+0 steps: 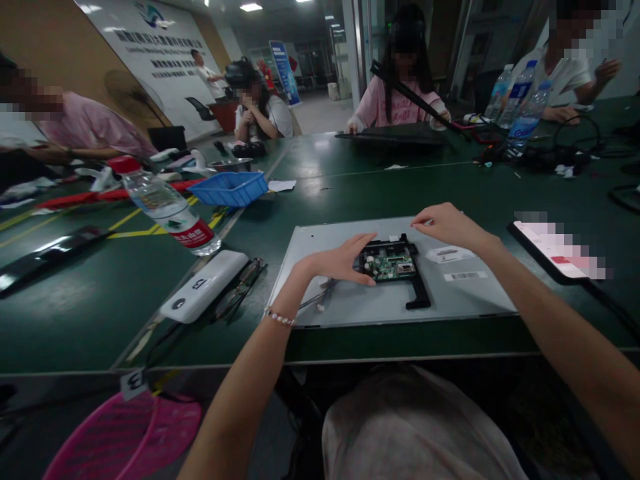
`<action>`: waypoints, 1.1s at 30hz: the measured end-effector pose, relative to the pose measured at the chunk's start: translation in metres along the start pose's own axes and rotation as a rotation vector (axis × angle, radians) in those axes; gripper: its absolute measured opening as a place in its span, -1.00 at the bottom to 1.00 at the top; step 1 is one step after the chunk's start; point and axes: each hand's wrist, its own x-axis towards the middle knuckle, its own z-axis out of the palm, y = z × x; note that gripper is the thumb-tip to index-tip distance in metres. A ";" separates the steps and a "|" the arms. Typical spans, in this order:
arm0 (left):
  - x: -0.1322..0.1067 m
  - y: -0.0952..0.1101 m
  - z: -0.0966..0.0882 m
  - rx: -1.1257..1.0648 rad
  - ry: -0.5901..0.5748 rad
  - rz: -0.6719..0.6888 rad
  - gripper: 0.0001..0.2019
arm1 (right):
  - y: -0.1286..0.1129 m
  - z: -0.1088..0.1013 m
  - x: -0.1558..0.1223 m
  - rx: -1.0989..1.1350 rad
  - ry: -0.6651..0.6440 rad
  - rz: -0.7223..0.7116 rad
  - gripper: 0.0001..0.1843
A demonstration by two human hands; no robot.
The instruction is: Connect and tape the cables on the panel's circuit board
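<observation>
A flat grey display panel (pixel 465 301) lies face down on the green table before me. On it sits a green circuit board (pixel 389 268) in a black plastic bracket (pixel 421 292). My left hand (pixel 340 261) rests at the board's left side, thumb and fingers spread apart around that edge. Thin cables (pixel 317 297) run out under its wrist. Above the panel's upper right part is my right hand (pixel 450 223), thumb and fingertips pinched together; whatever they hold, if anything, is too small to see. Two white labels, one a barcode (pixel 465 275), are stuck below it.
Left of the panel are glasses (pixel 240 290), a white power bank (pixel 205 287), a water bottle (pixel 167 210) and a blue tray (pixel 233 190). A lit phone (pixel 553 253) lies right. A pink basket (pixel 135 433) stands below the table edge. Several people sit around the table.
</observation>
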 end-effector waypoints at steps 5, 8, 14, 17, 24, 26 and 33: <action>0.001 -0.001 -0.001 -0.016 -0.014 -0.007 0.09 | 0.026 -0.006 -0.014 0.055 -0.081 0.164 -0.71; 0.000 -0.004 -0.001 -0.024 -0.018 -0.009 0.09 | 0.031 -0.007 -0.022 0.088 -0.190 0.218 -0.73; -0.002 -0.005 -0.002 -0.057 -0.005 -0.011 0.07 | 0.021 -0.006 -0.035 0.100 -0.317 0.173 -0.72; -0.001 -0.003 -0.003 -0.070 -0.009 -0.010 0.09 | 0.018 -0.002 -0.036 0.104 -0.320 0.175 -0.77; -0.004 0.010 -0.013 -0.044 0.019 -0.027 0.03 | 0.016 0.005 -0.033 0.130 -0.296 0.197 -0.86; -0.010 0.017 -0.017 0.011 0.075 -0.058 -0.06 | 0.013 0.006 -0.032 0.161 -0.298 0.218 -0.83; -0.020 0.063 -0.002 0.168 0.193 -0.125 -0.41 | 0.010 0.009 -0.032 0.272 -0.267 0.303 -0.75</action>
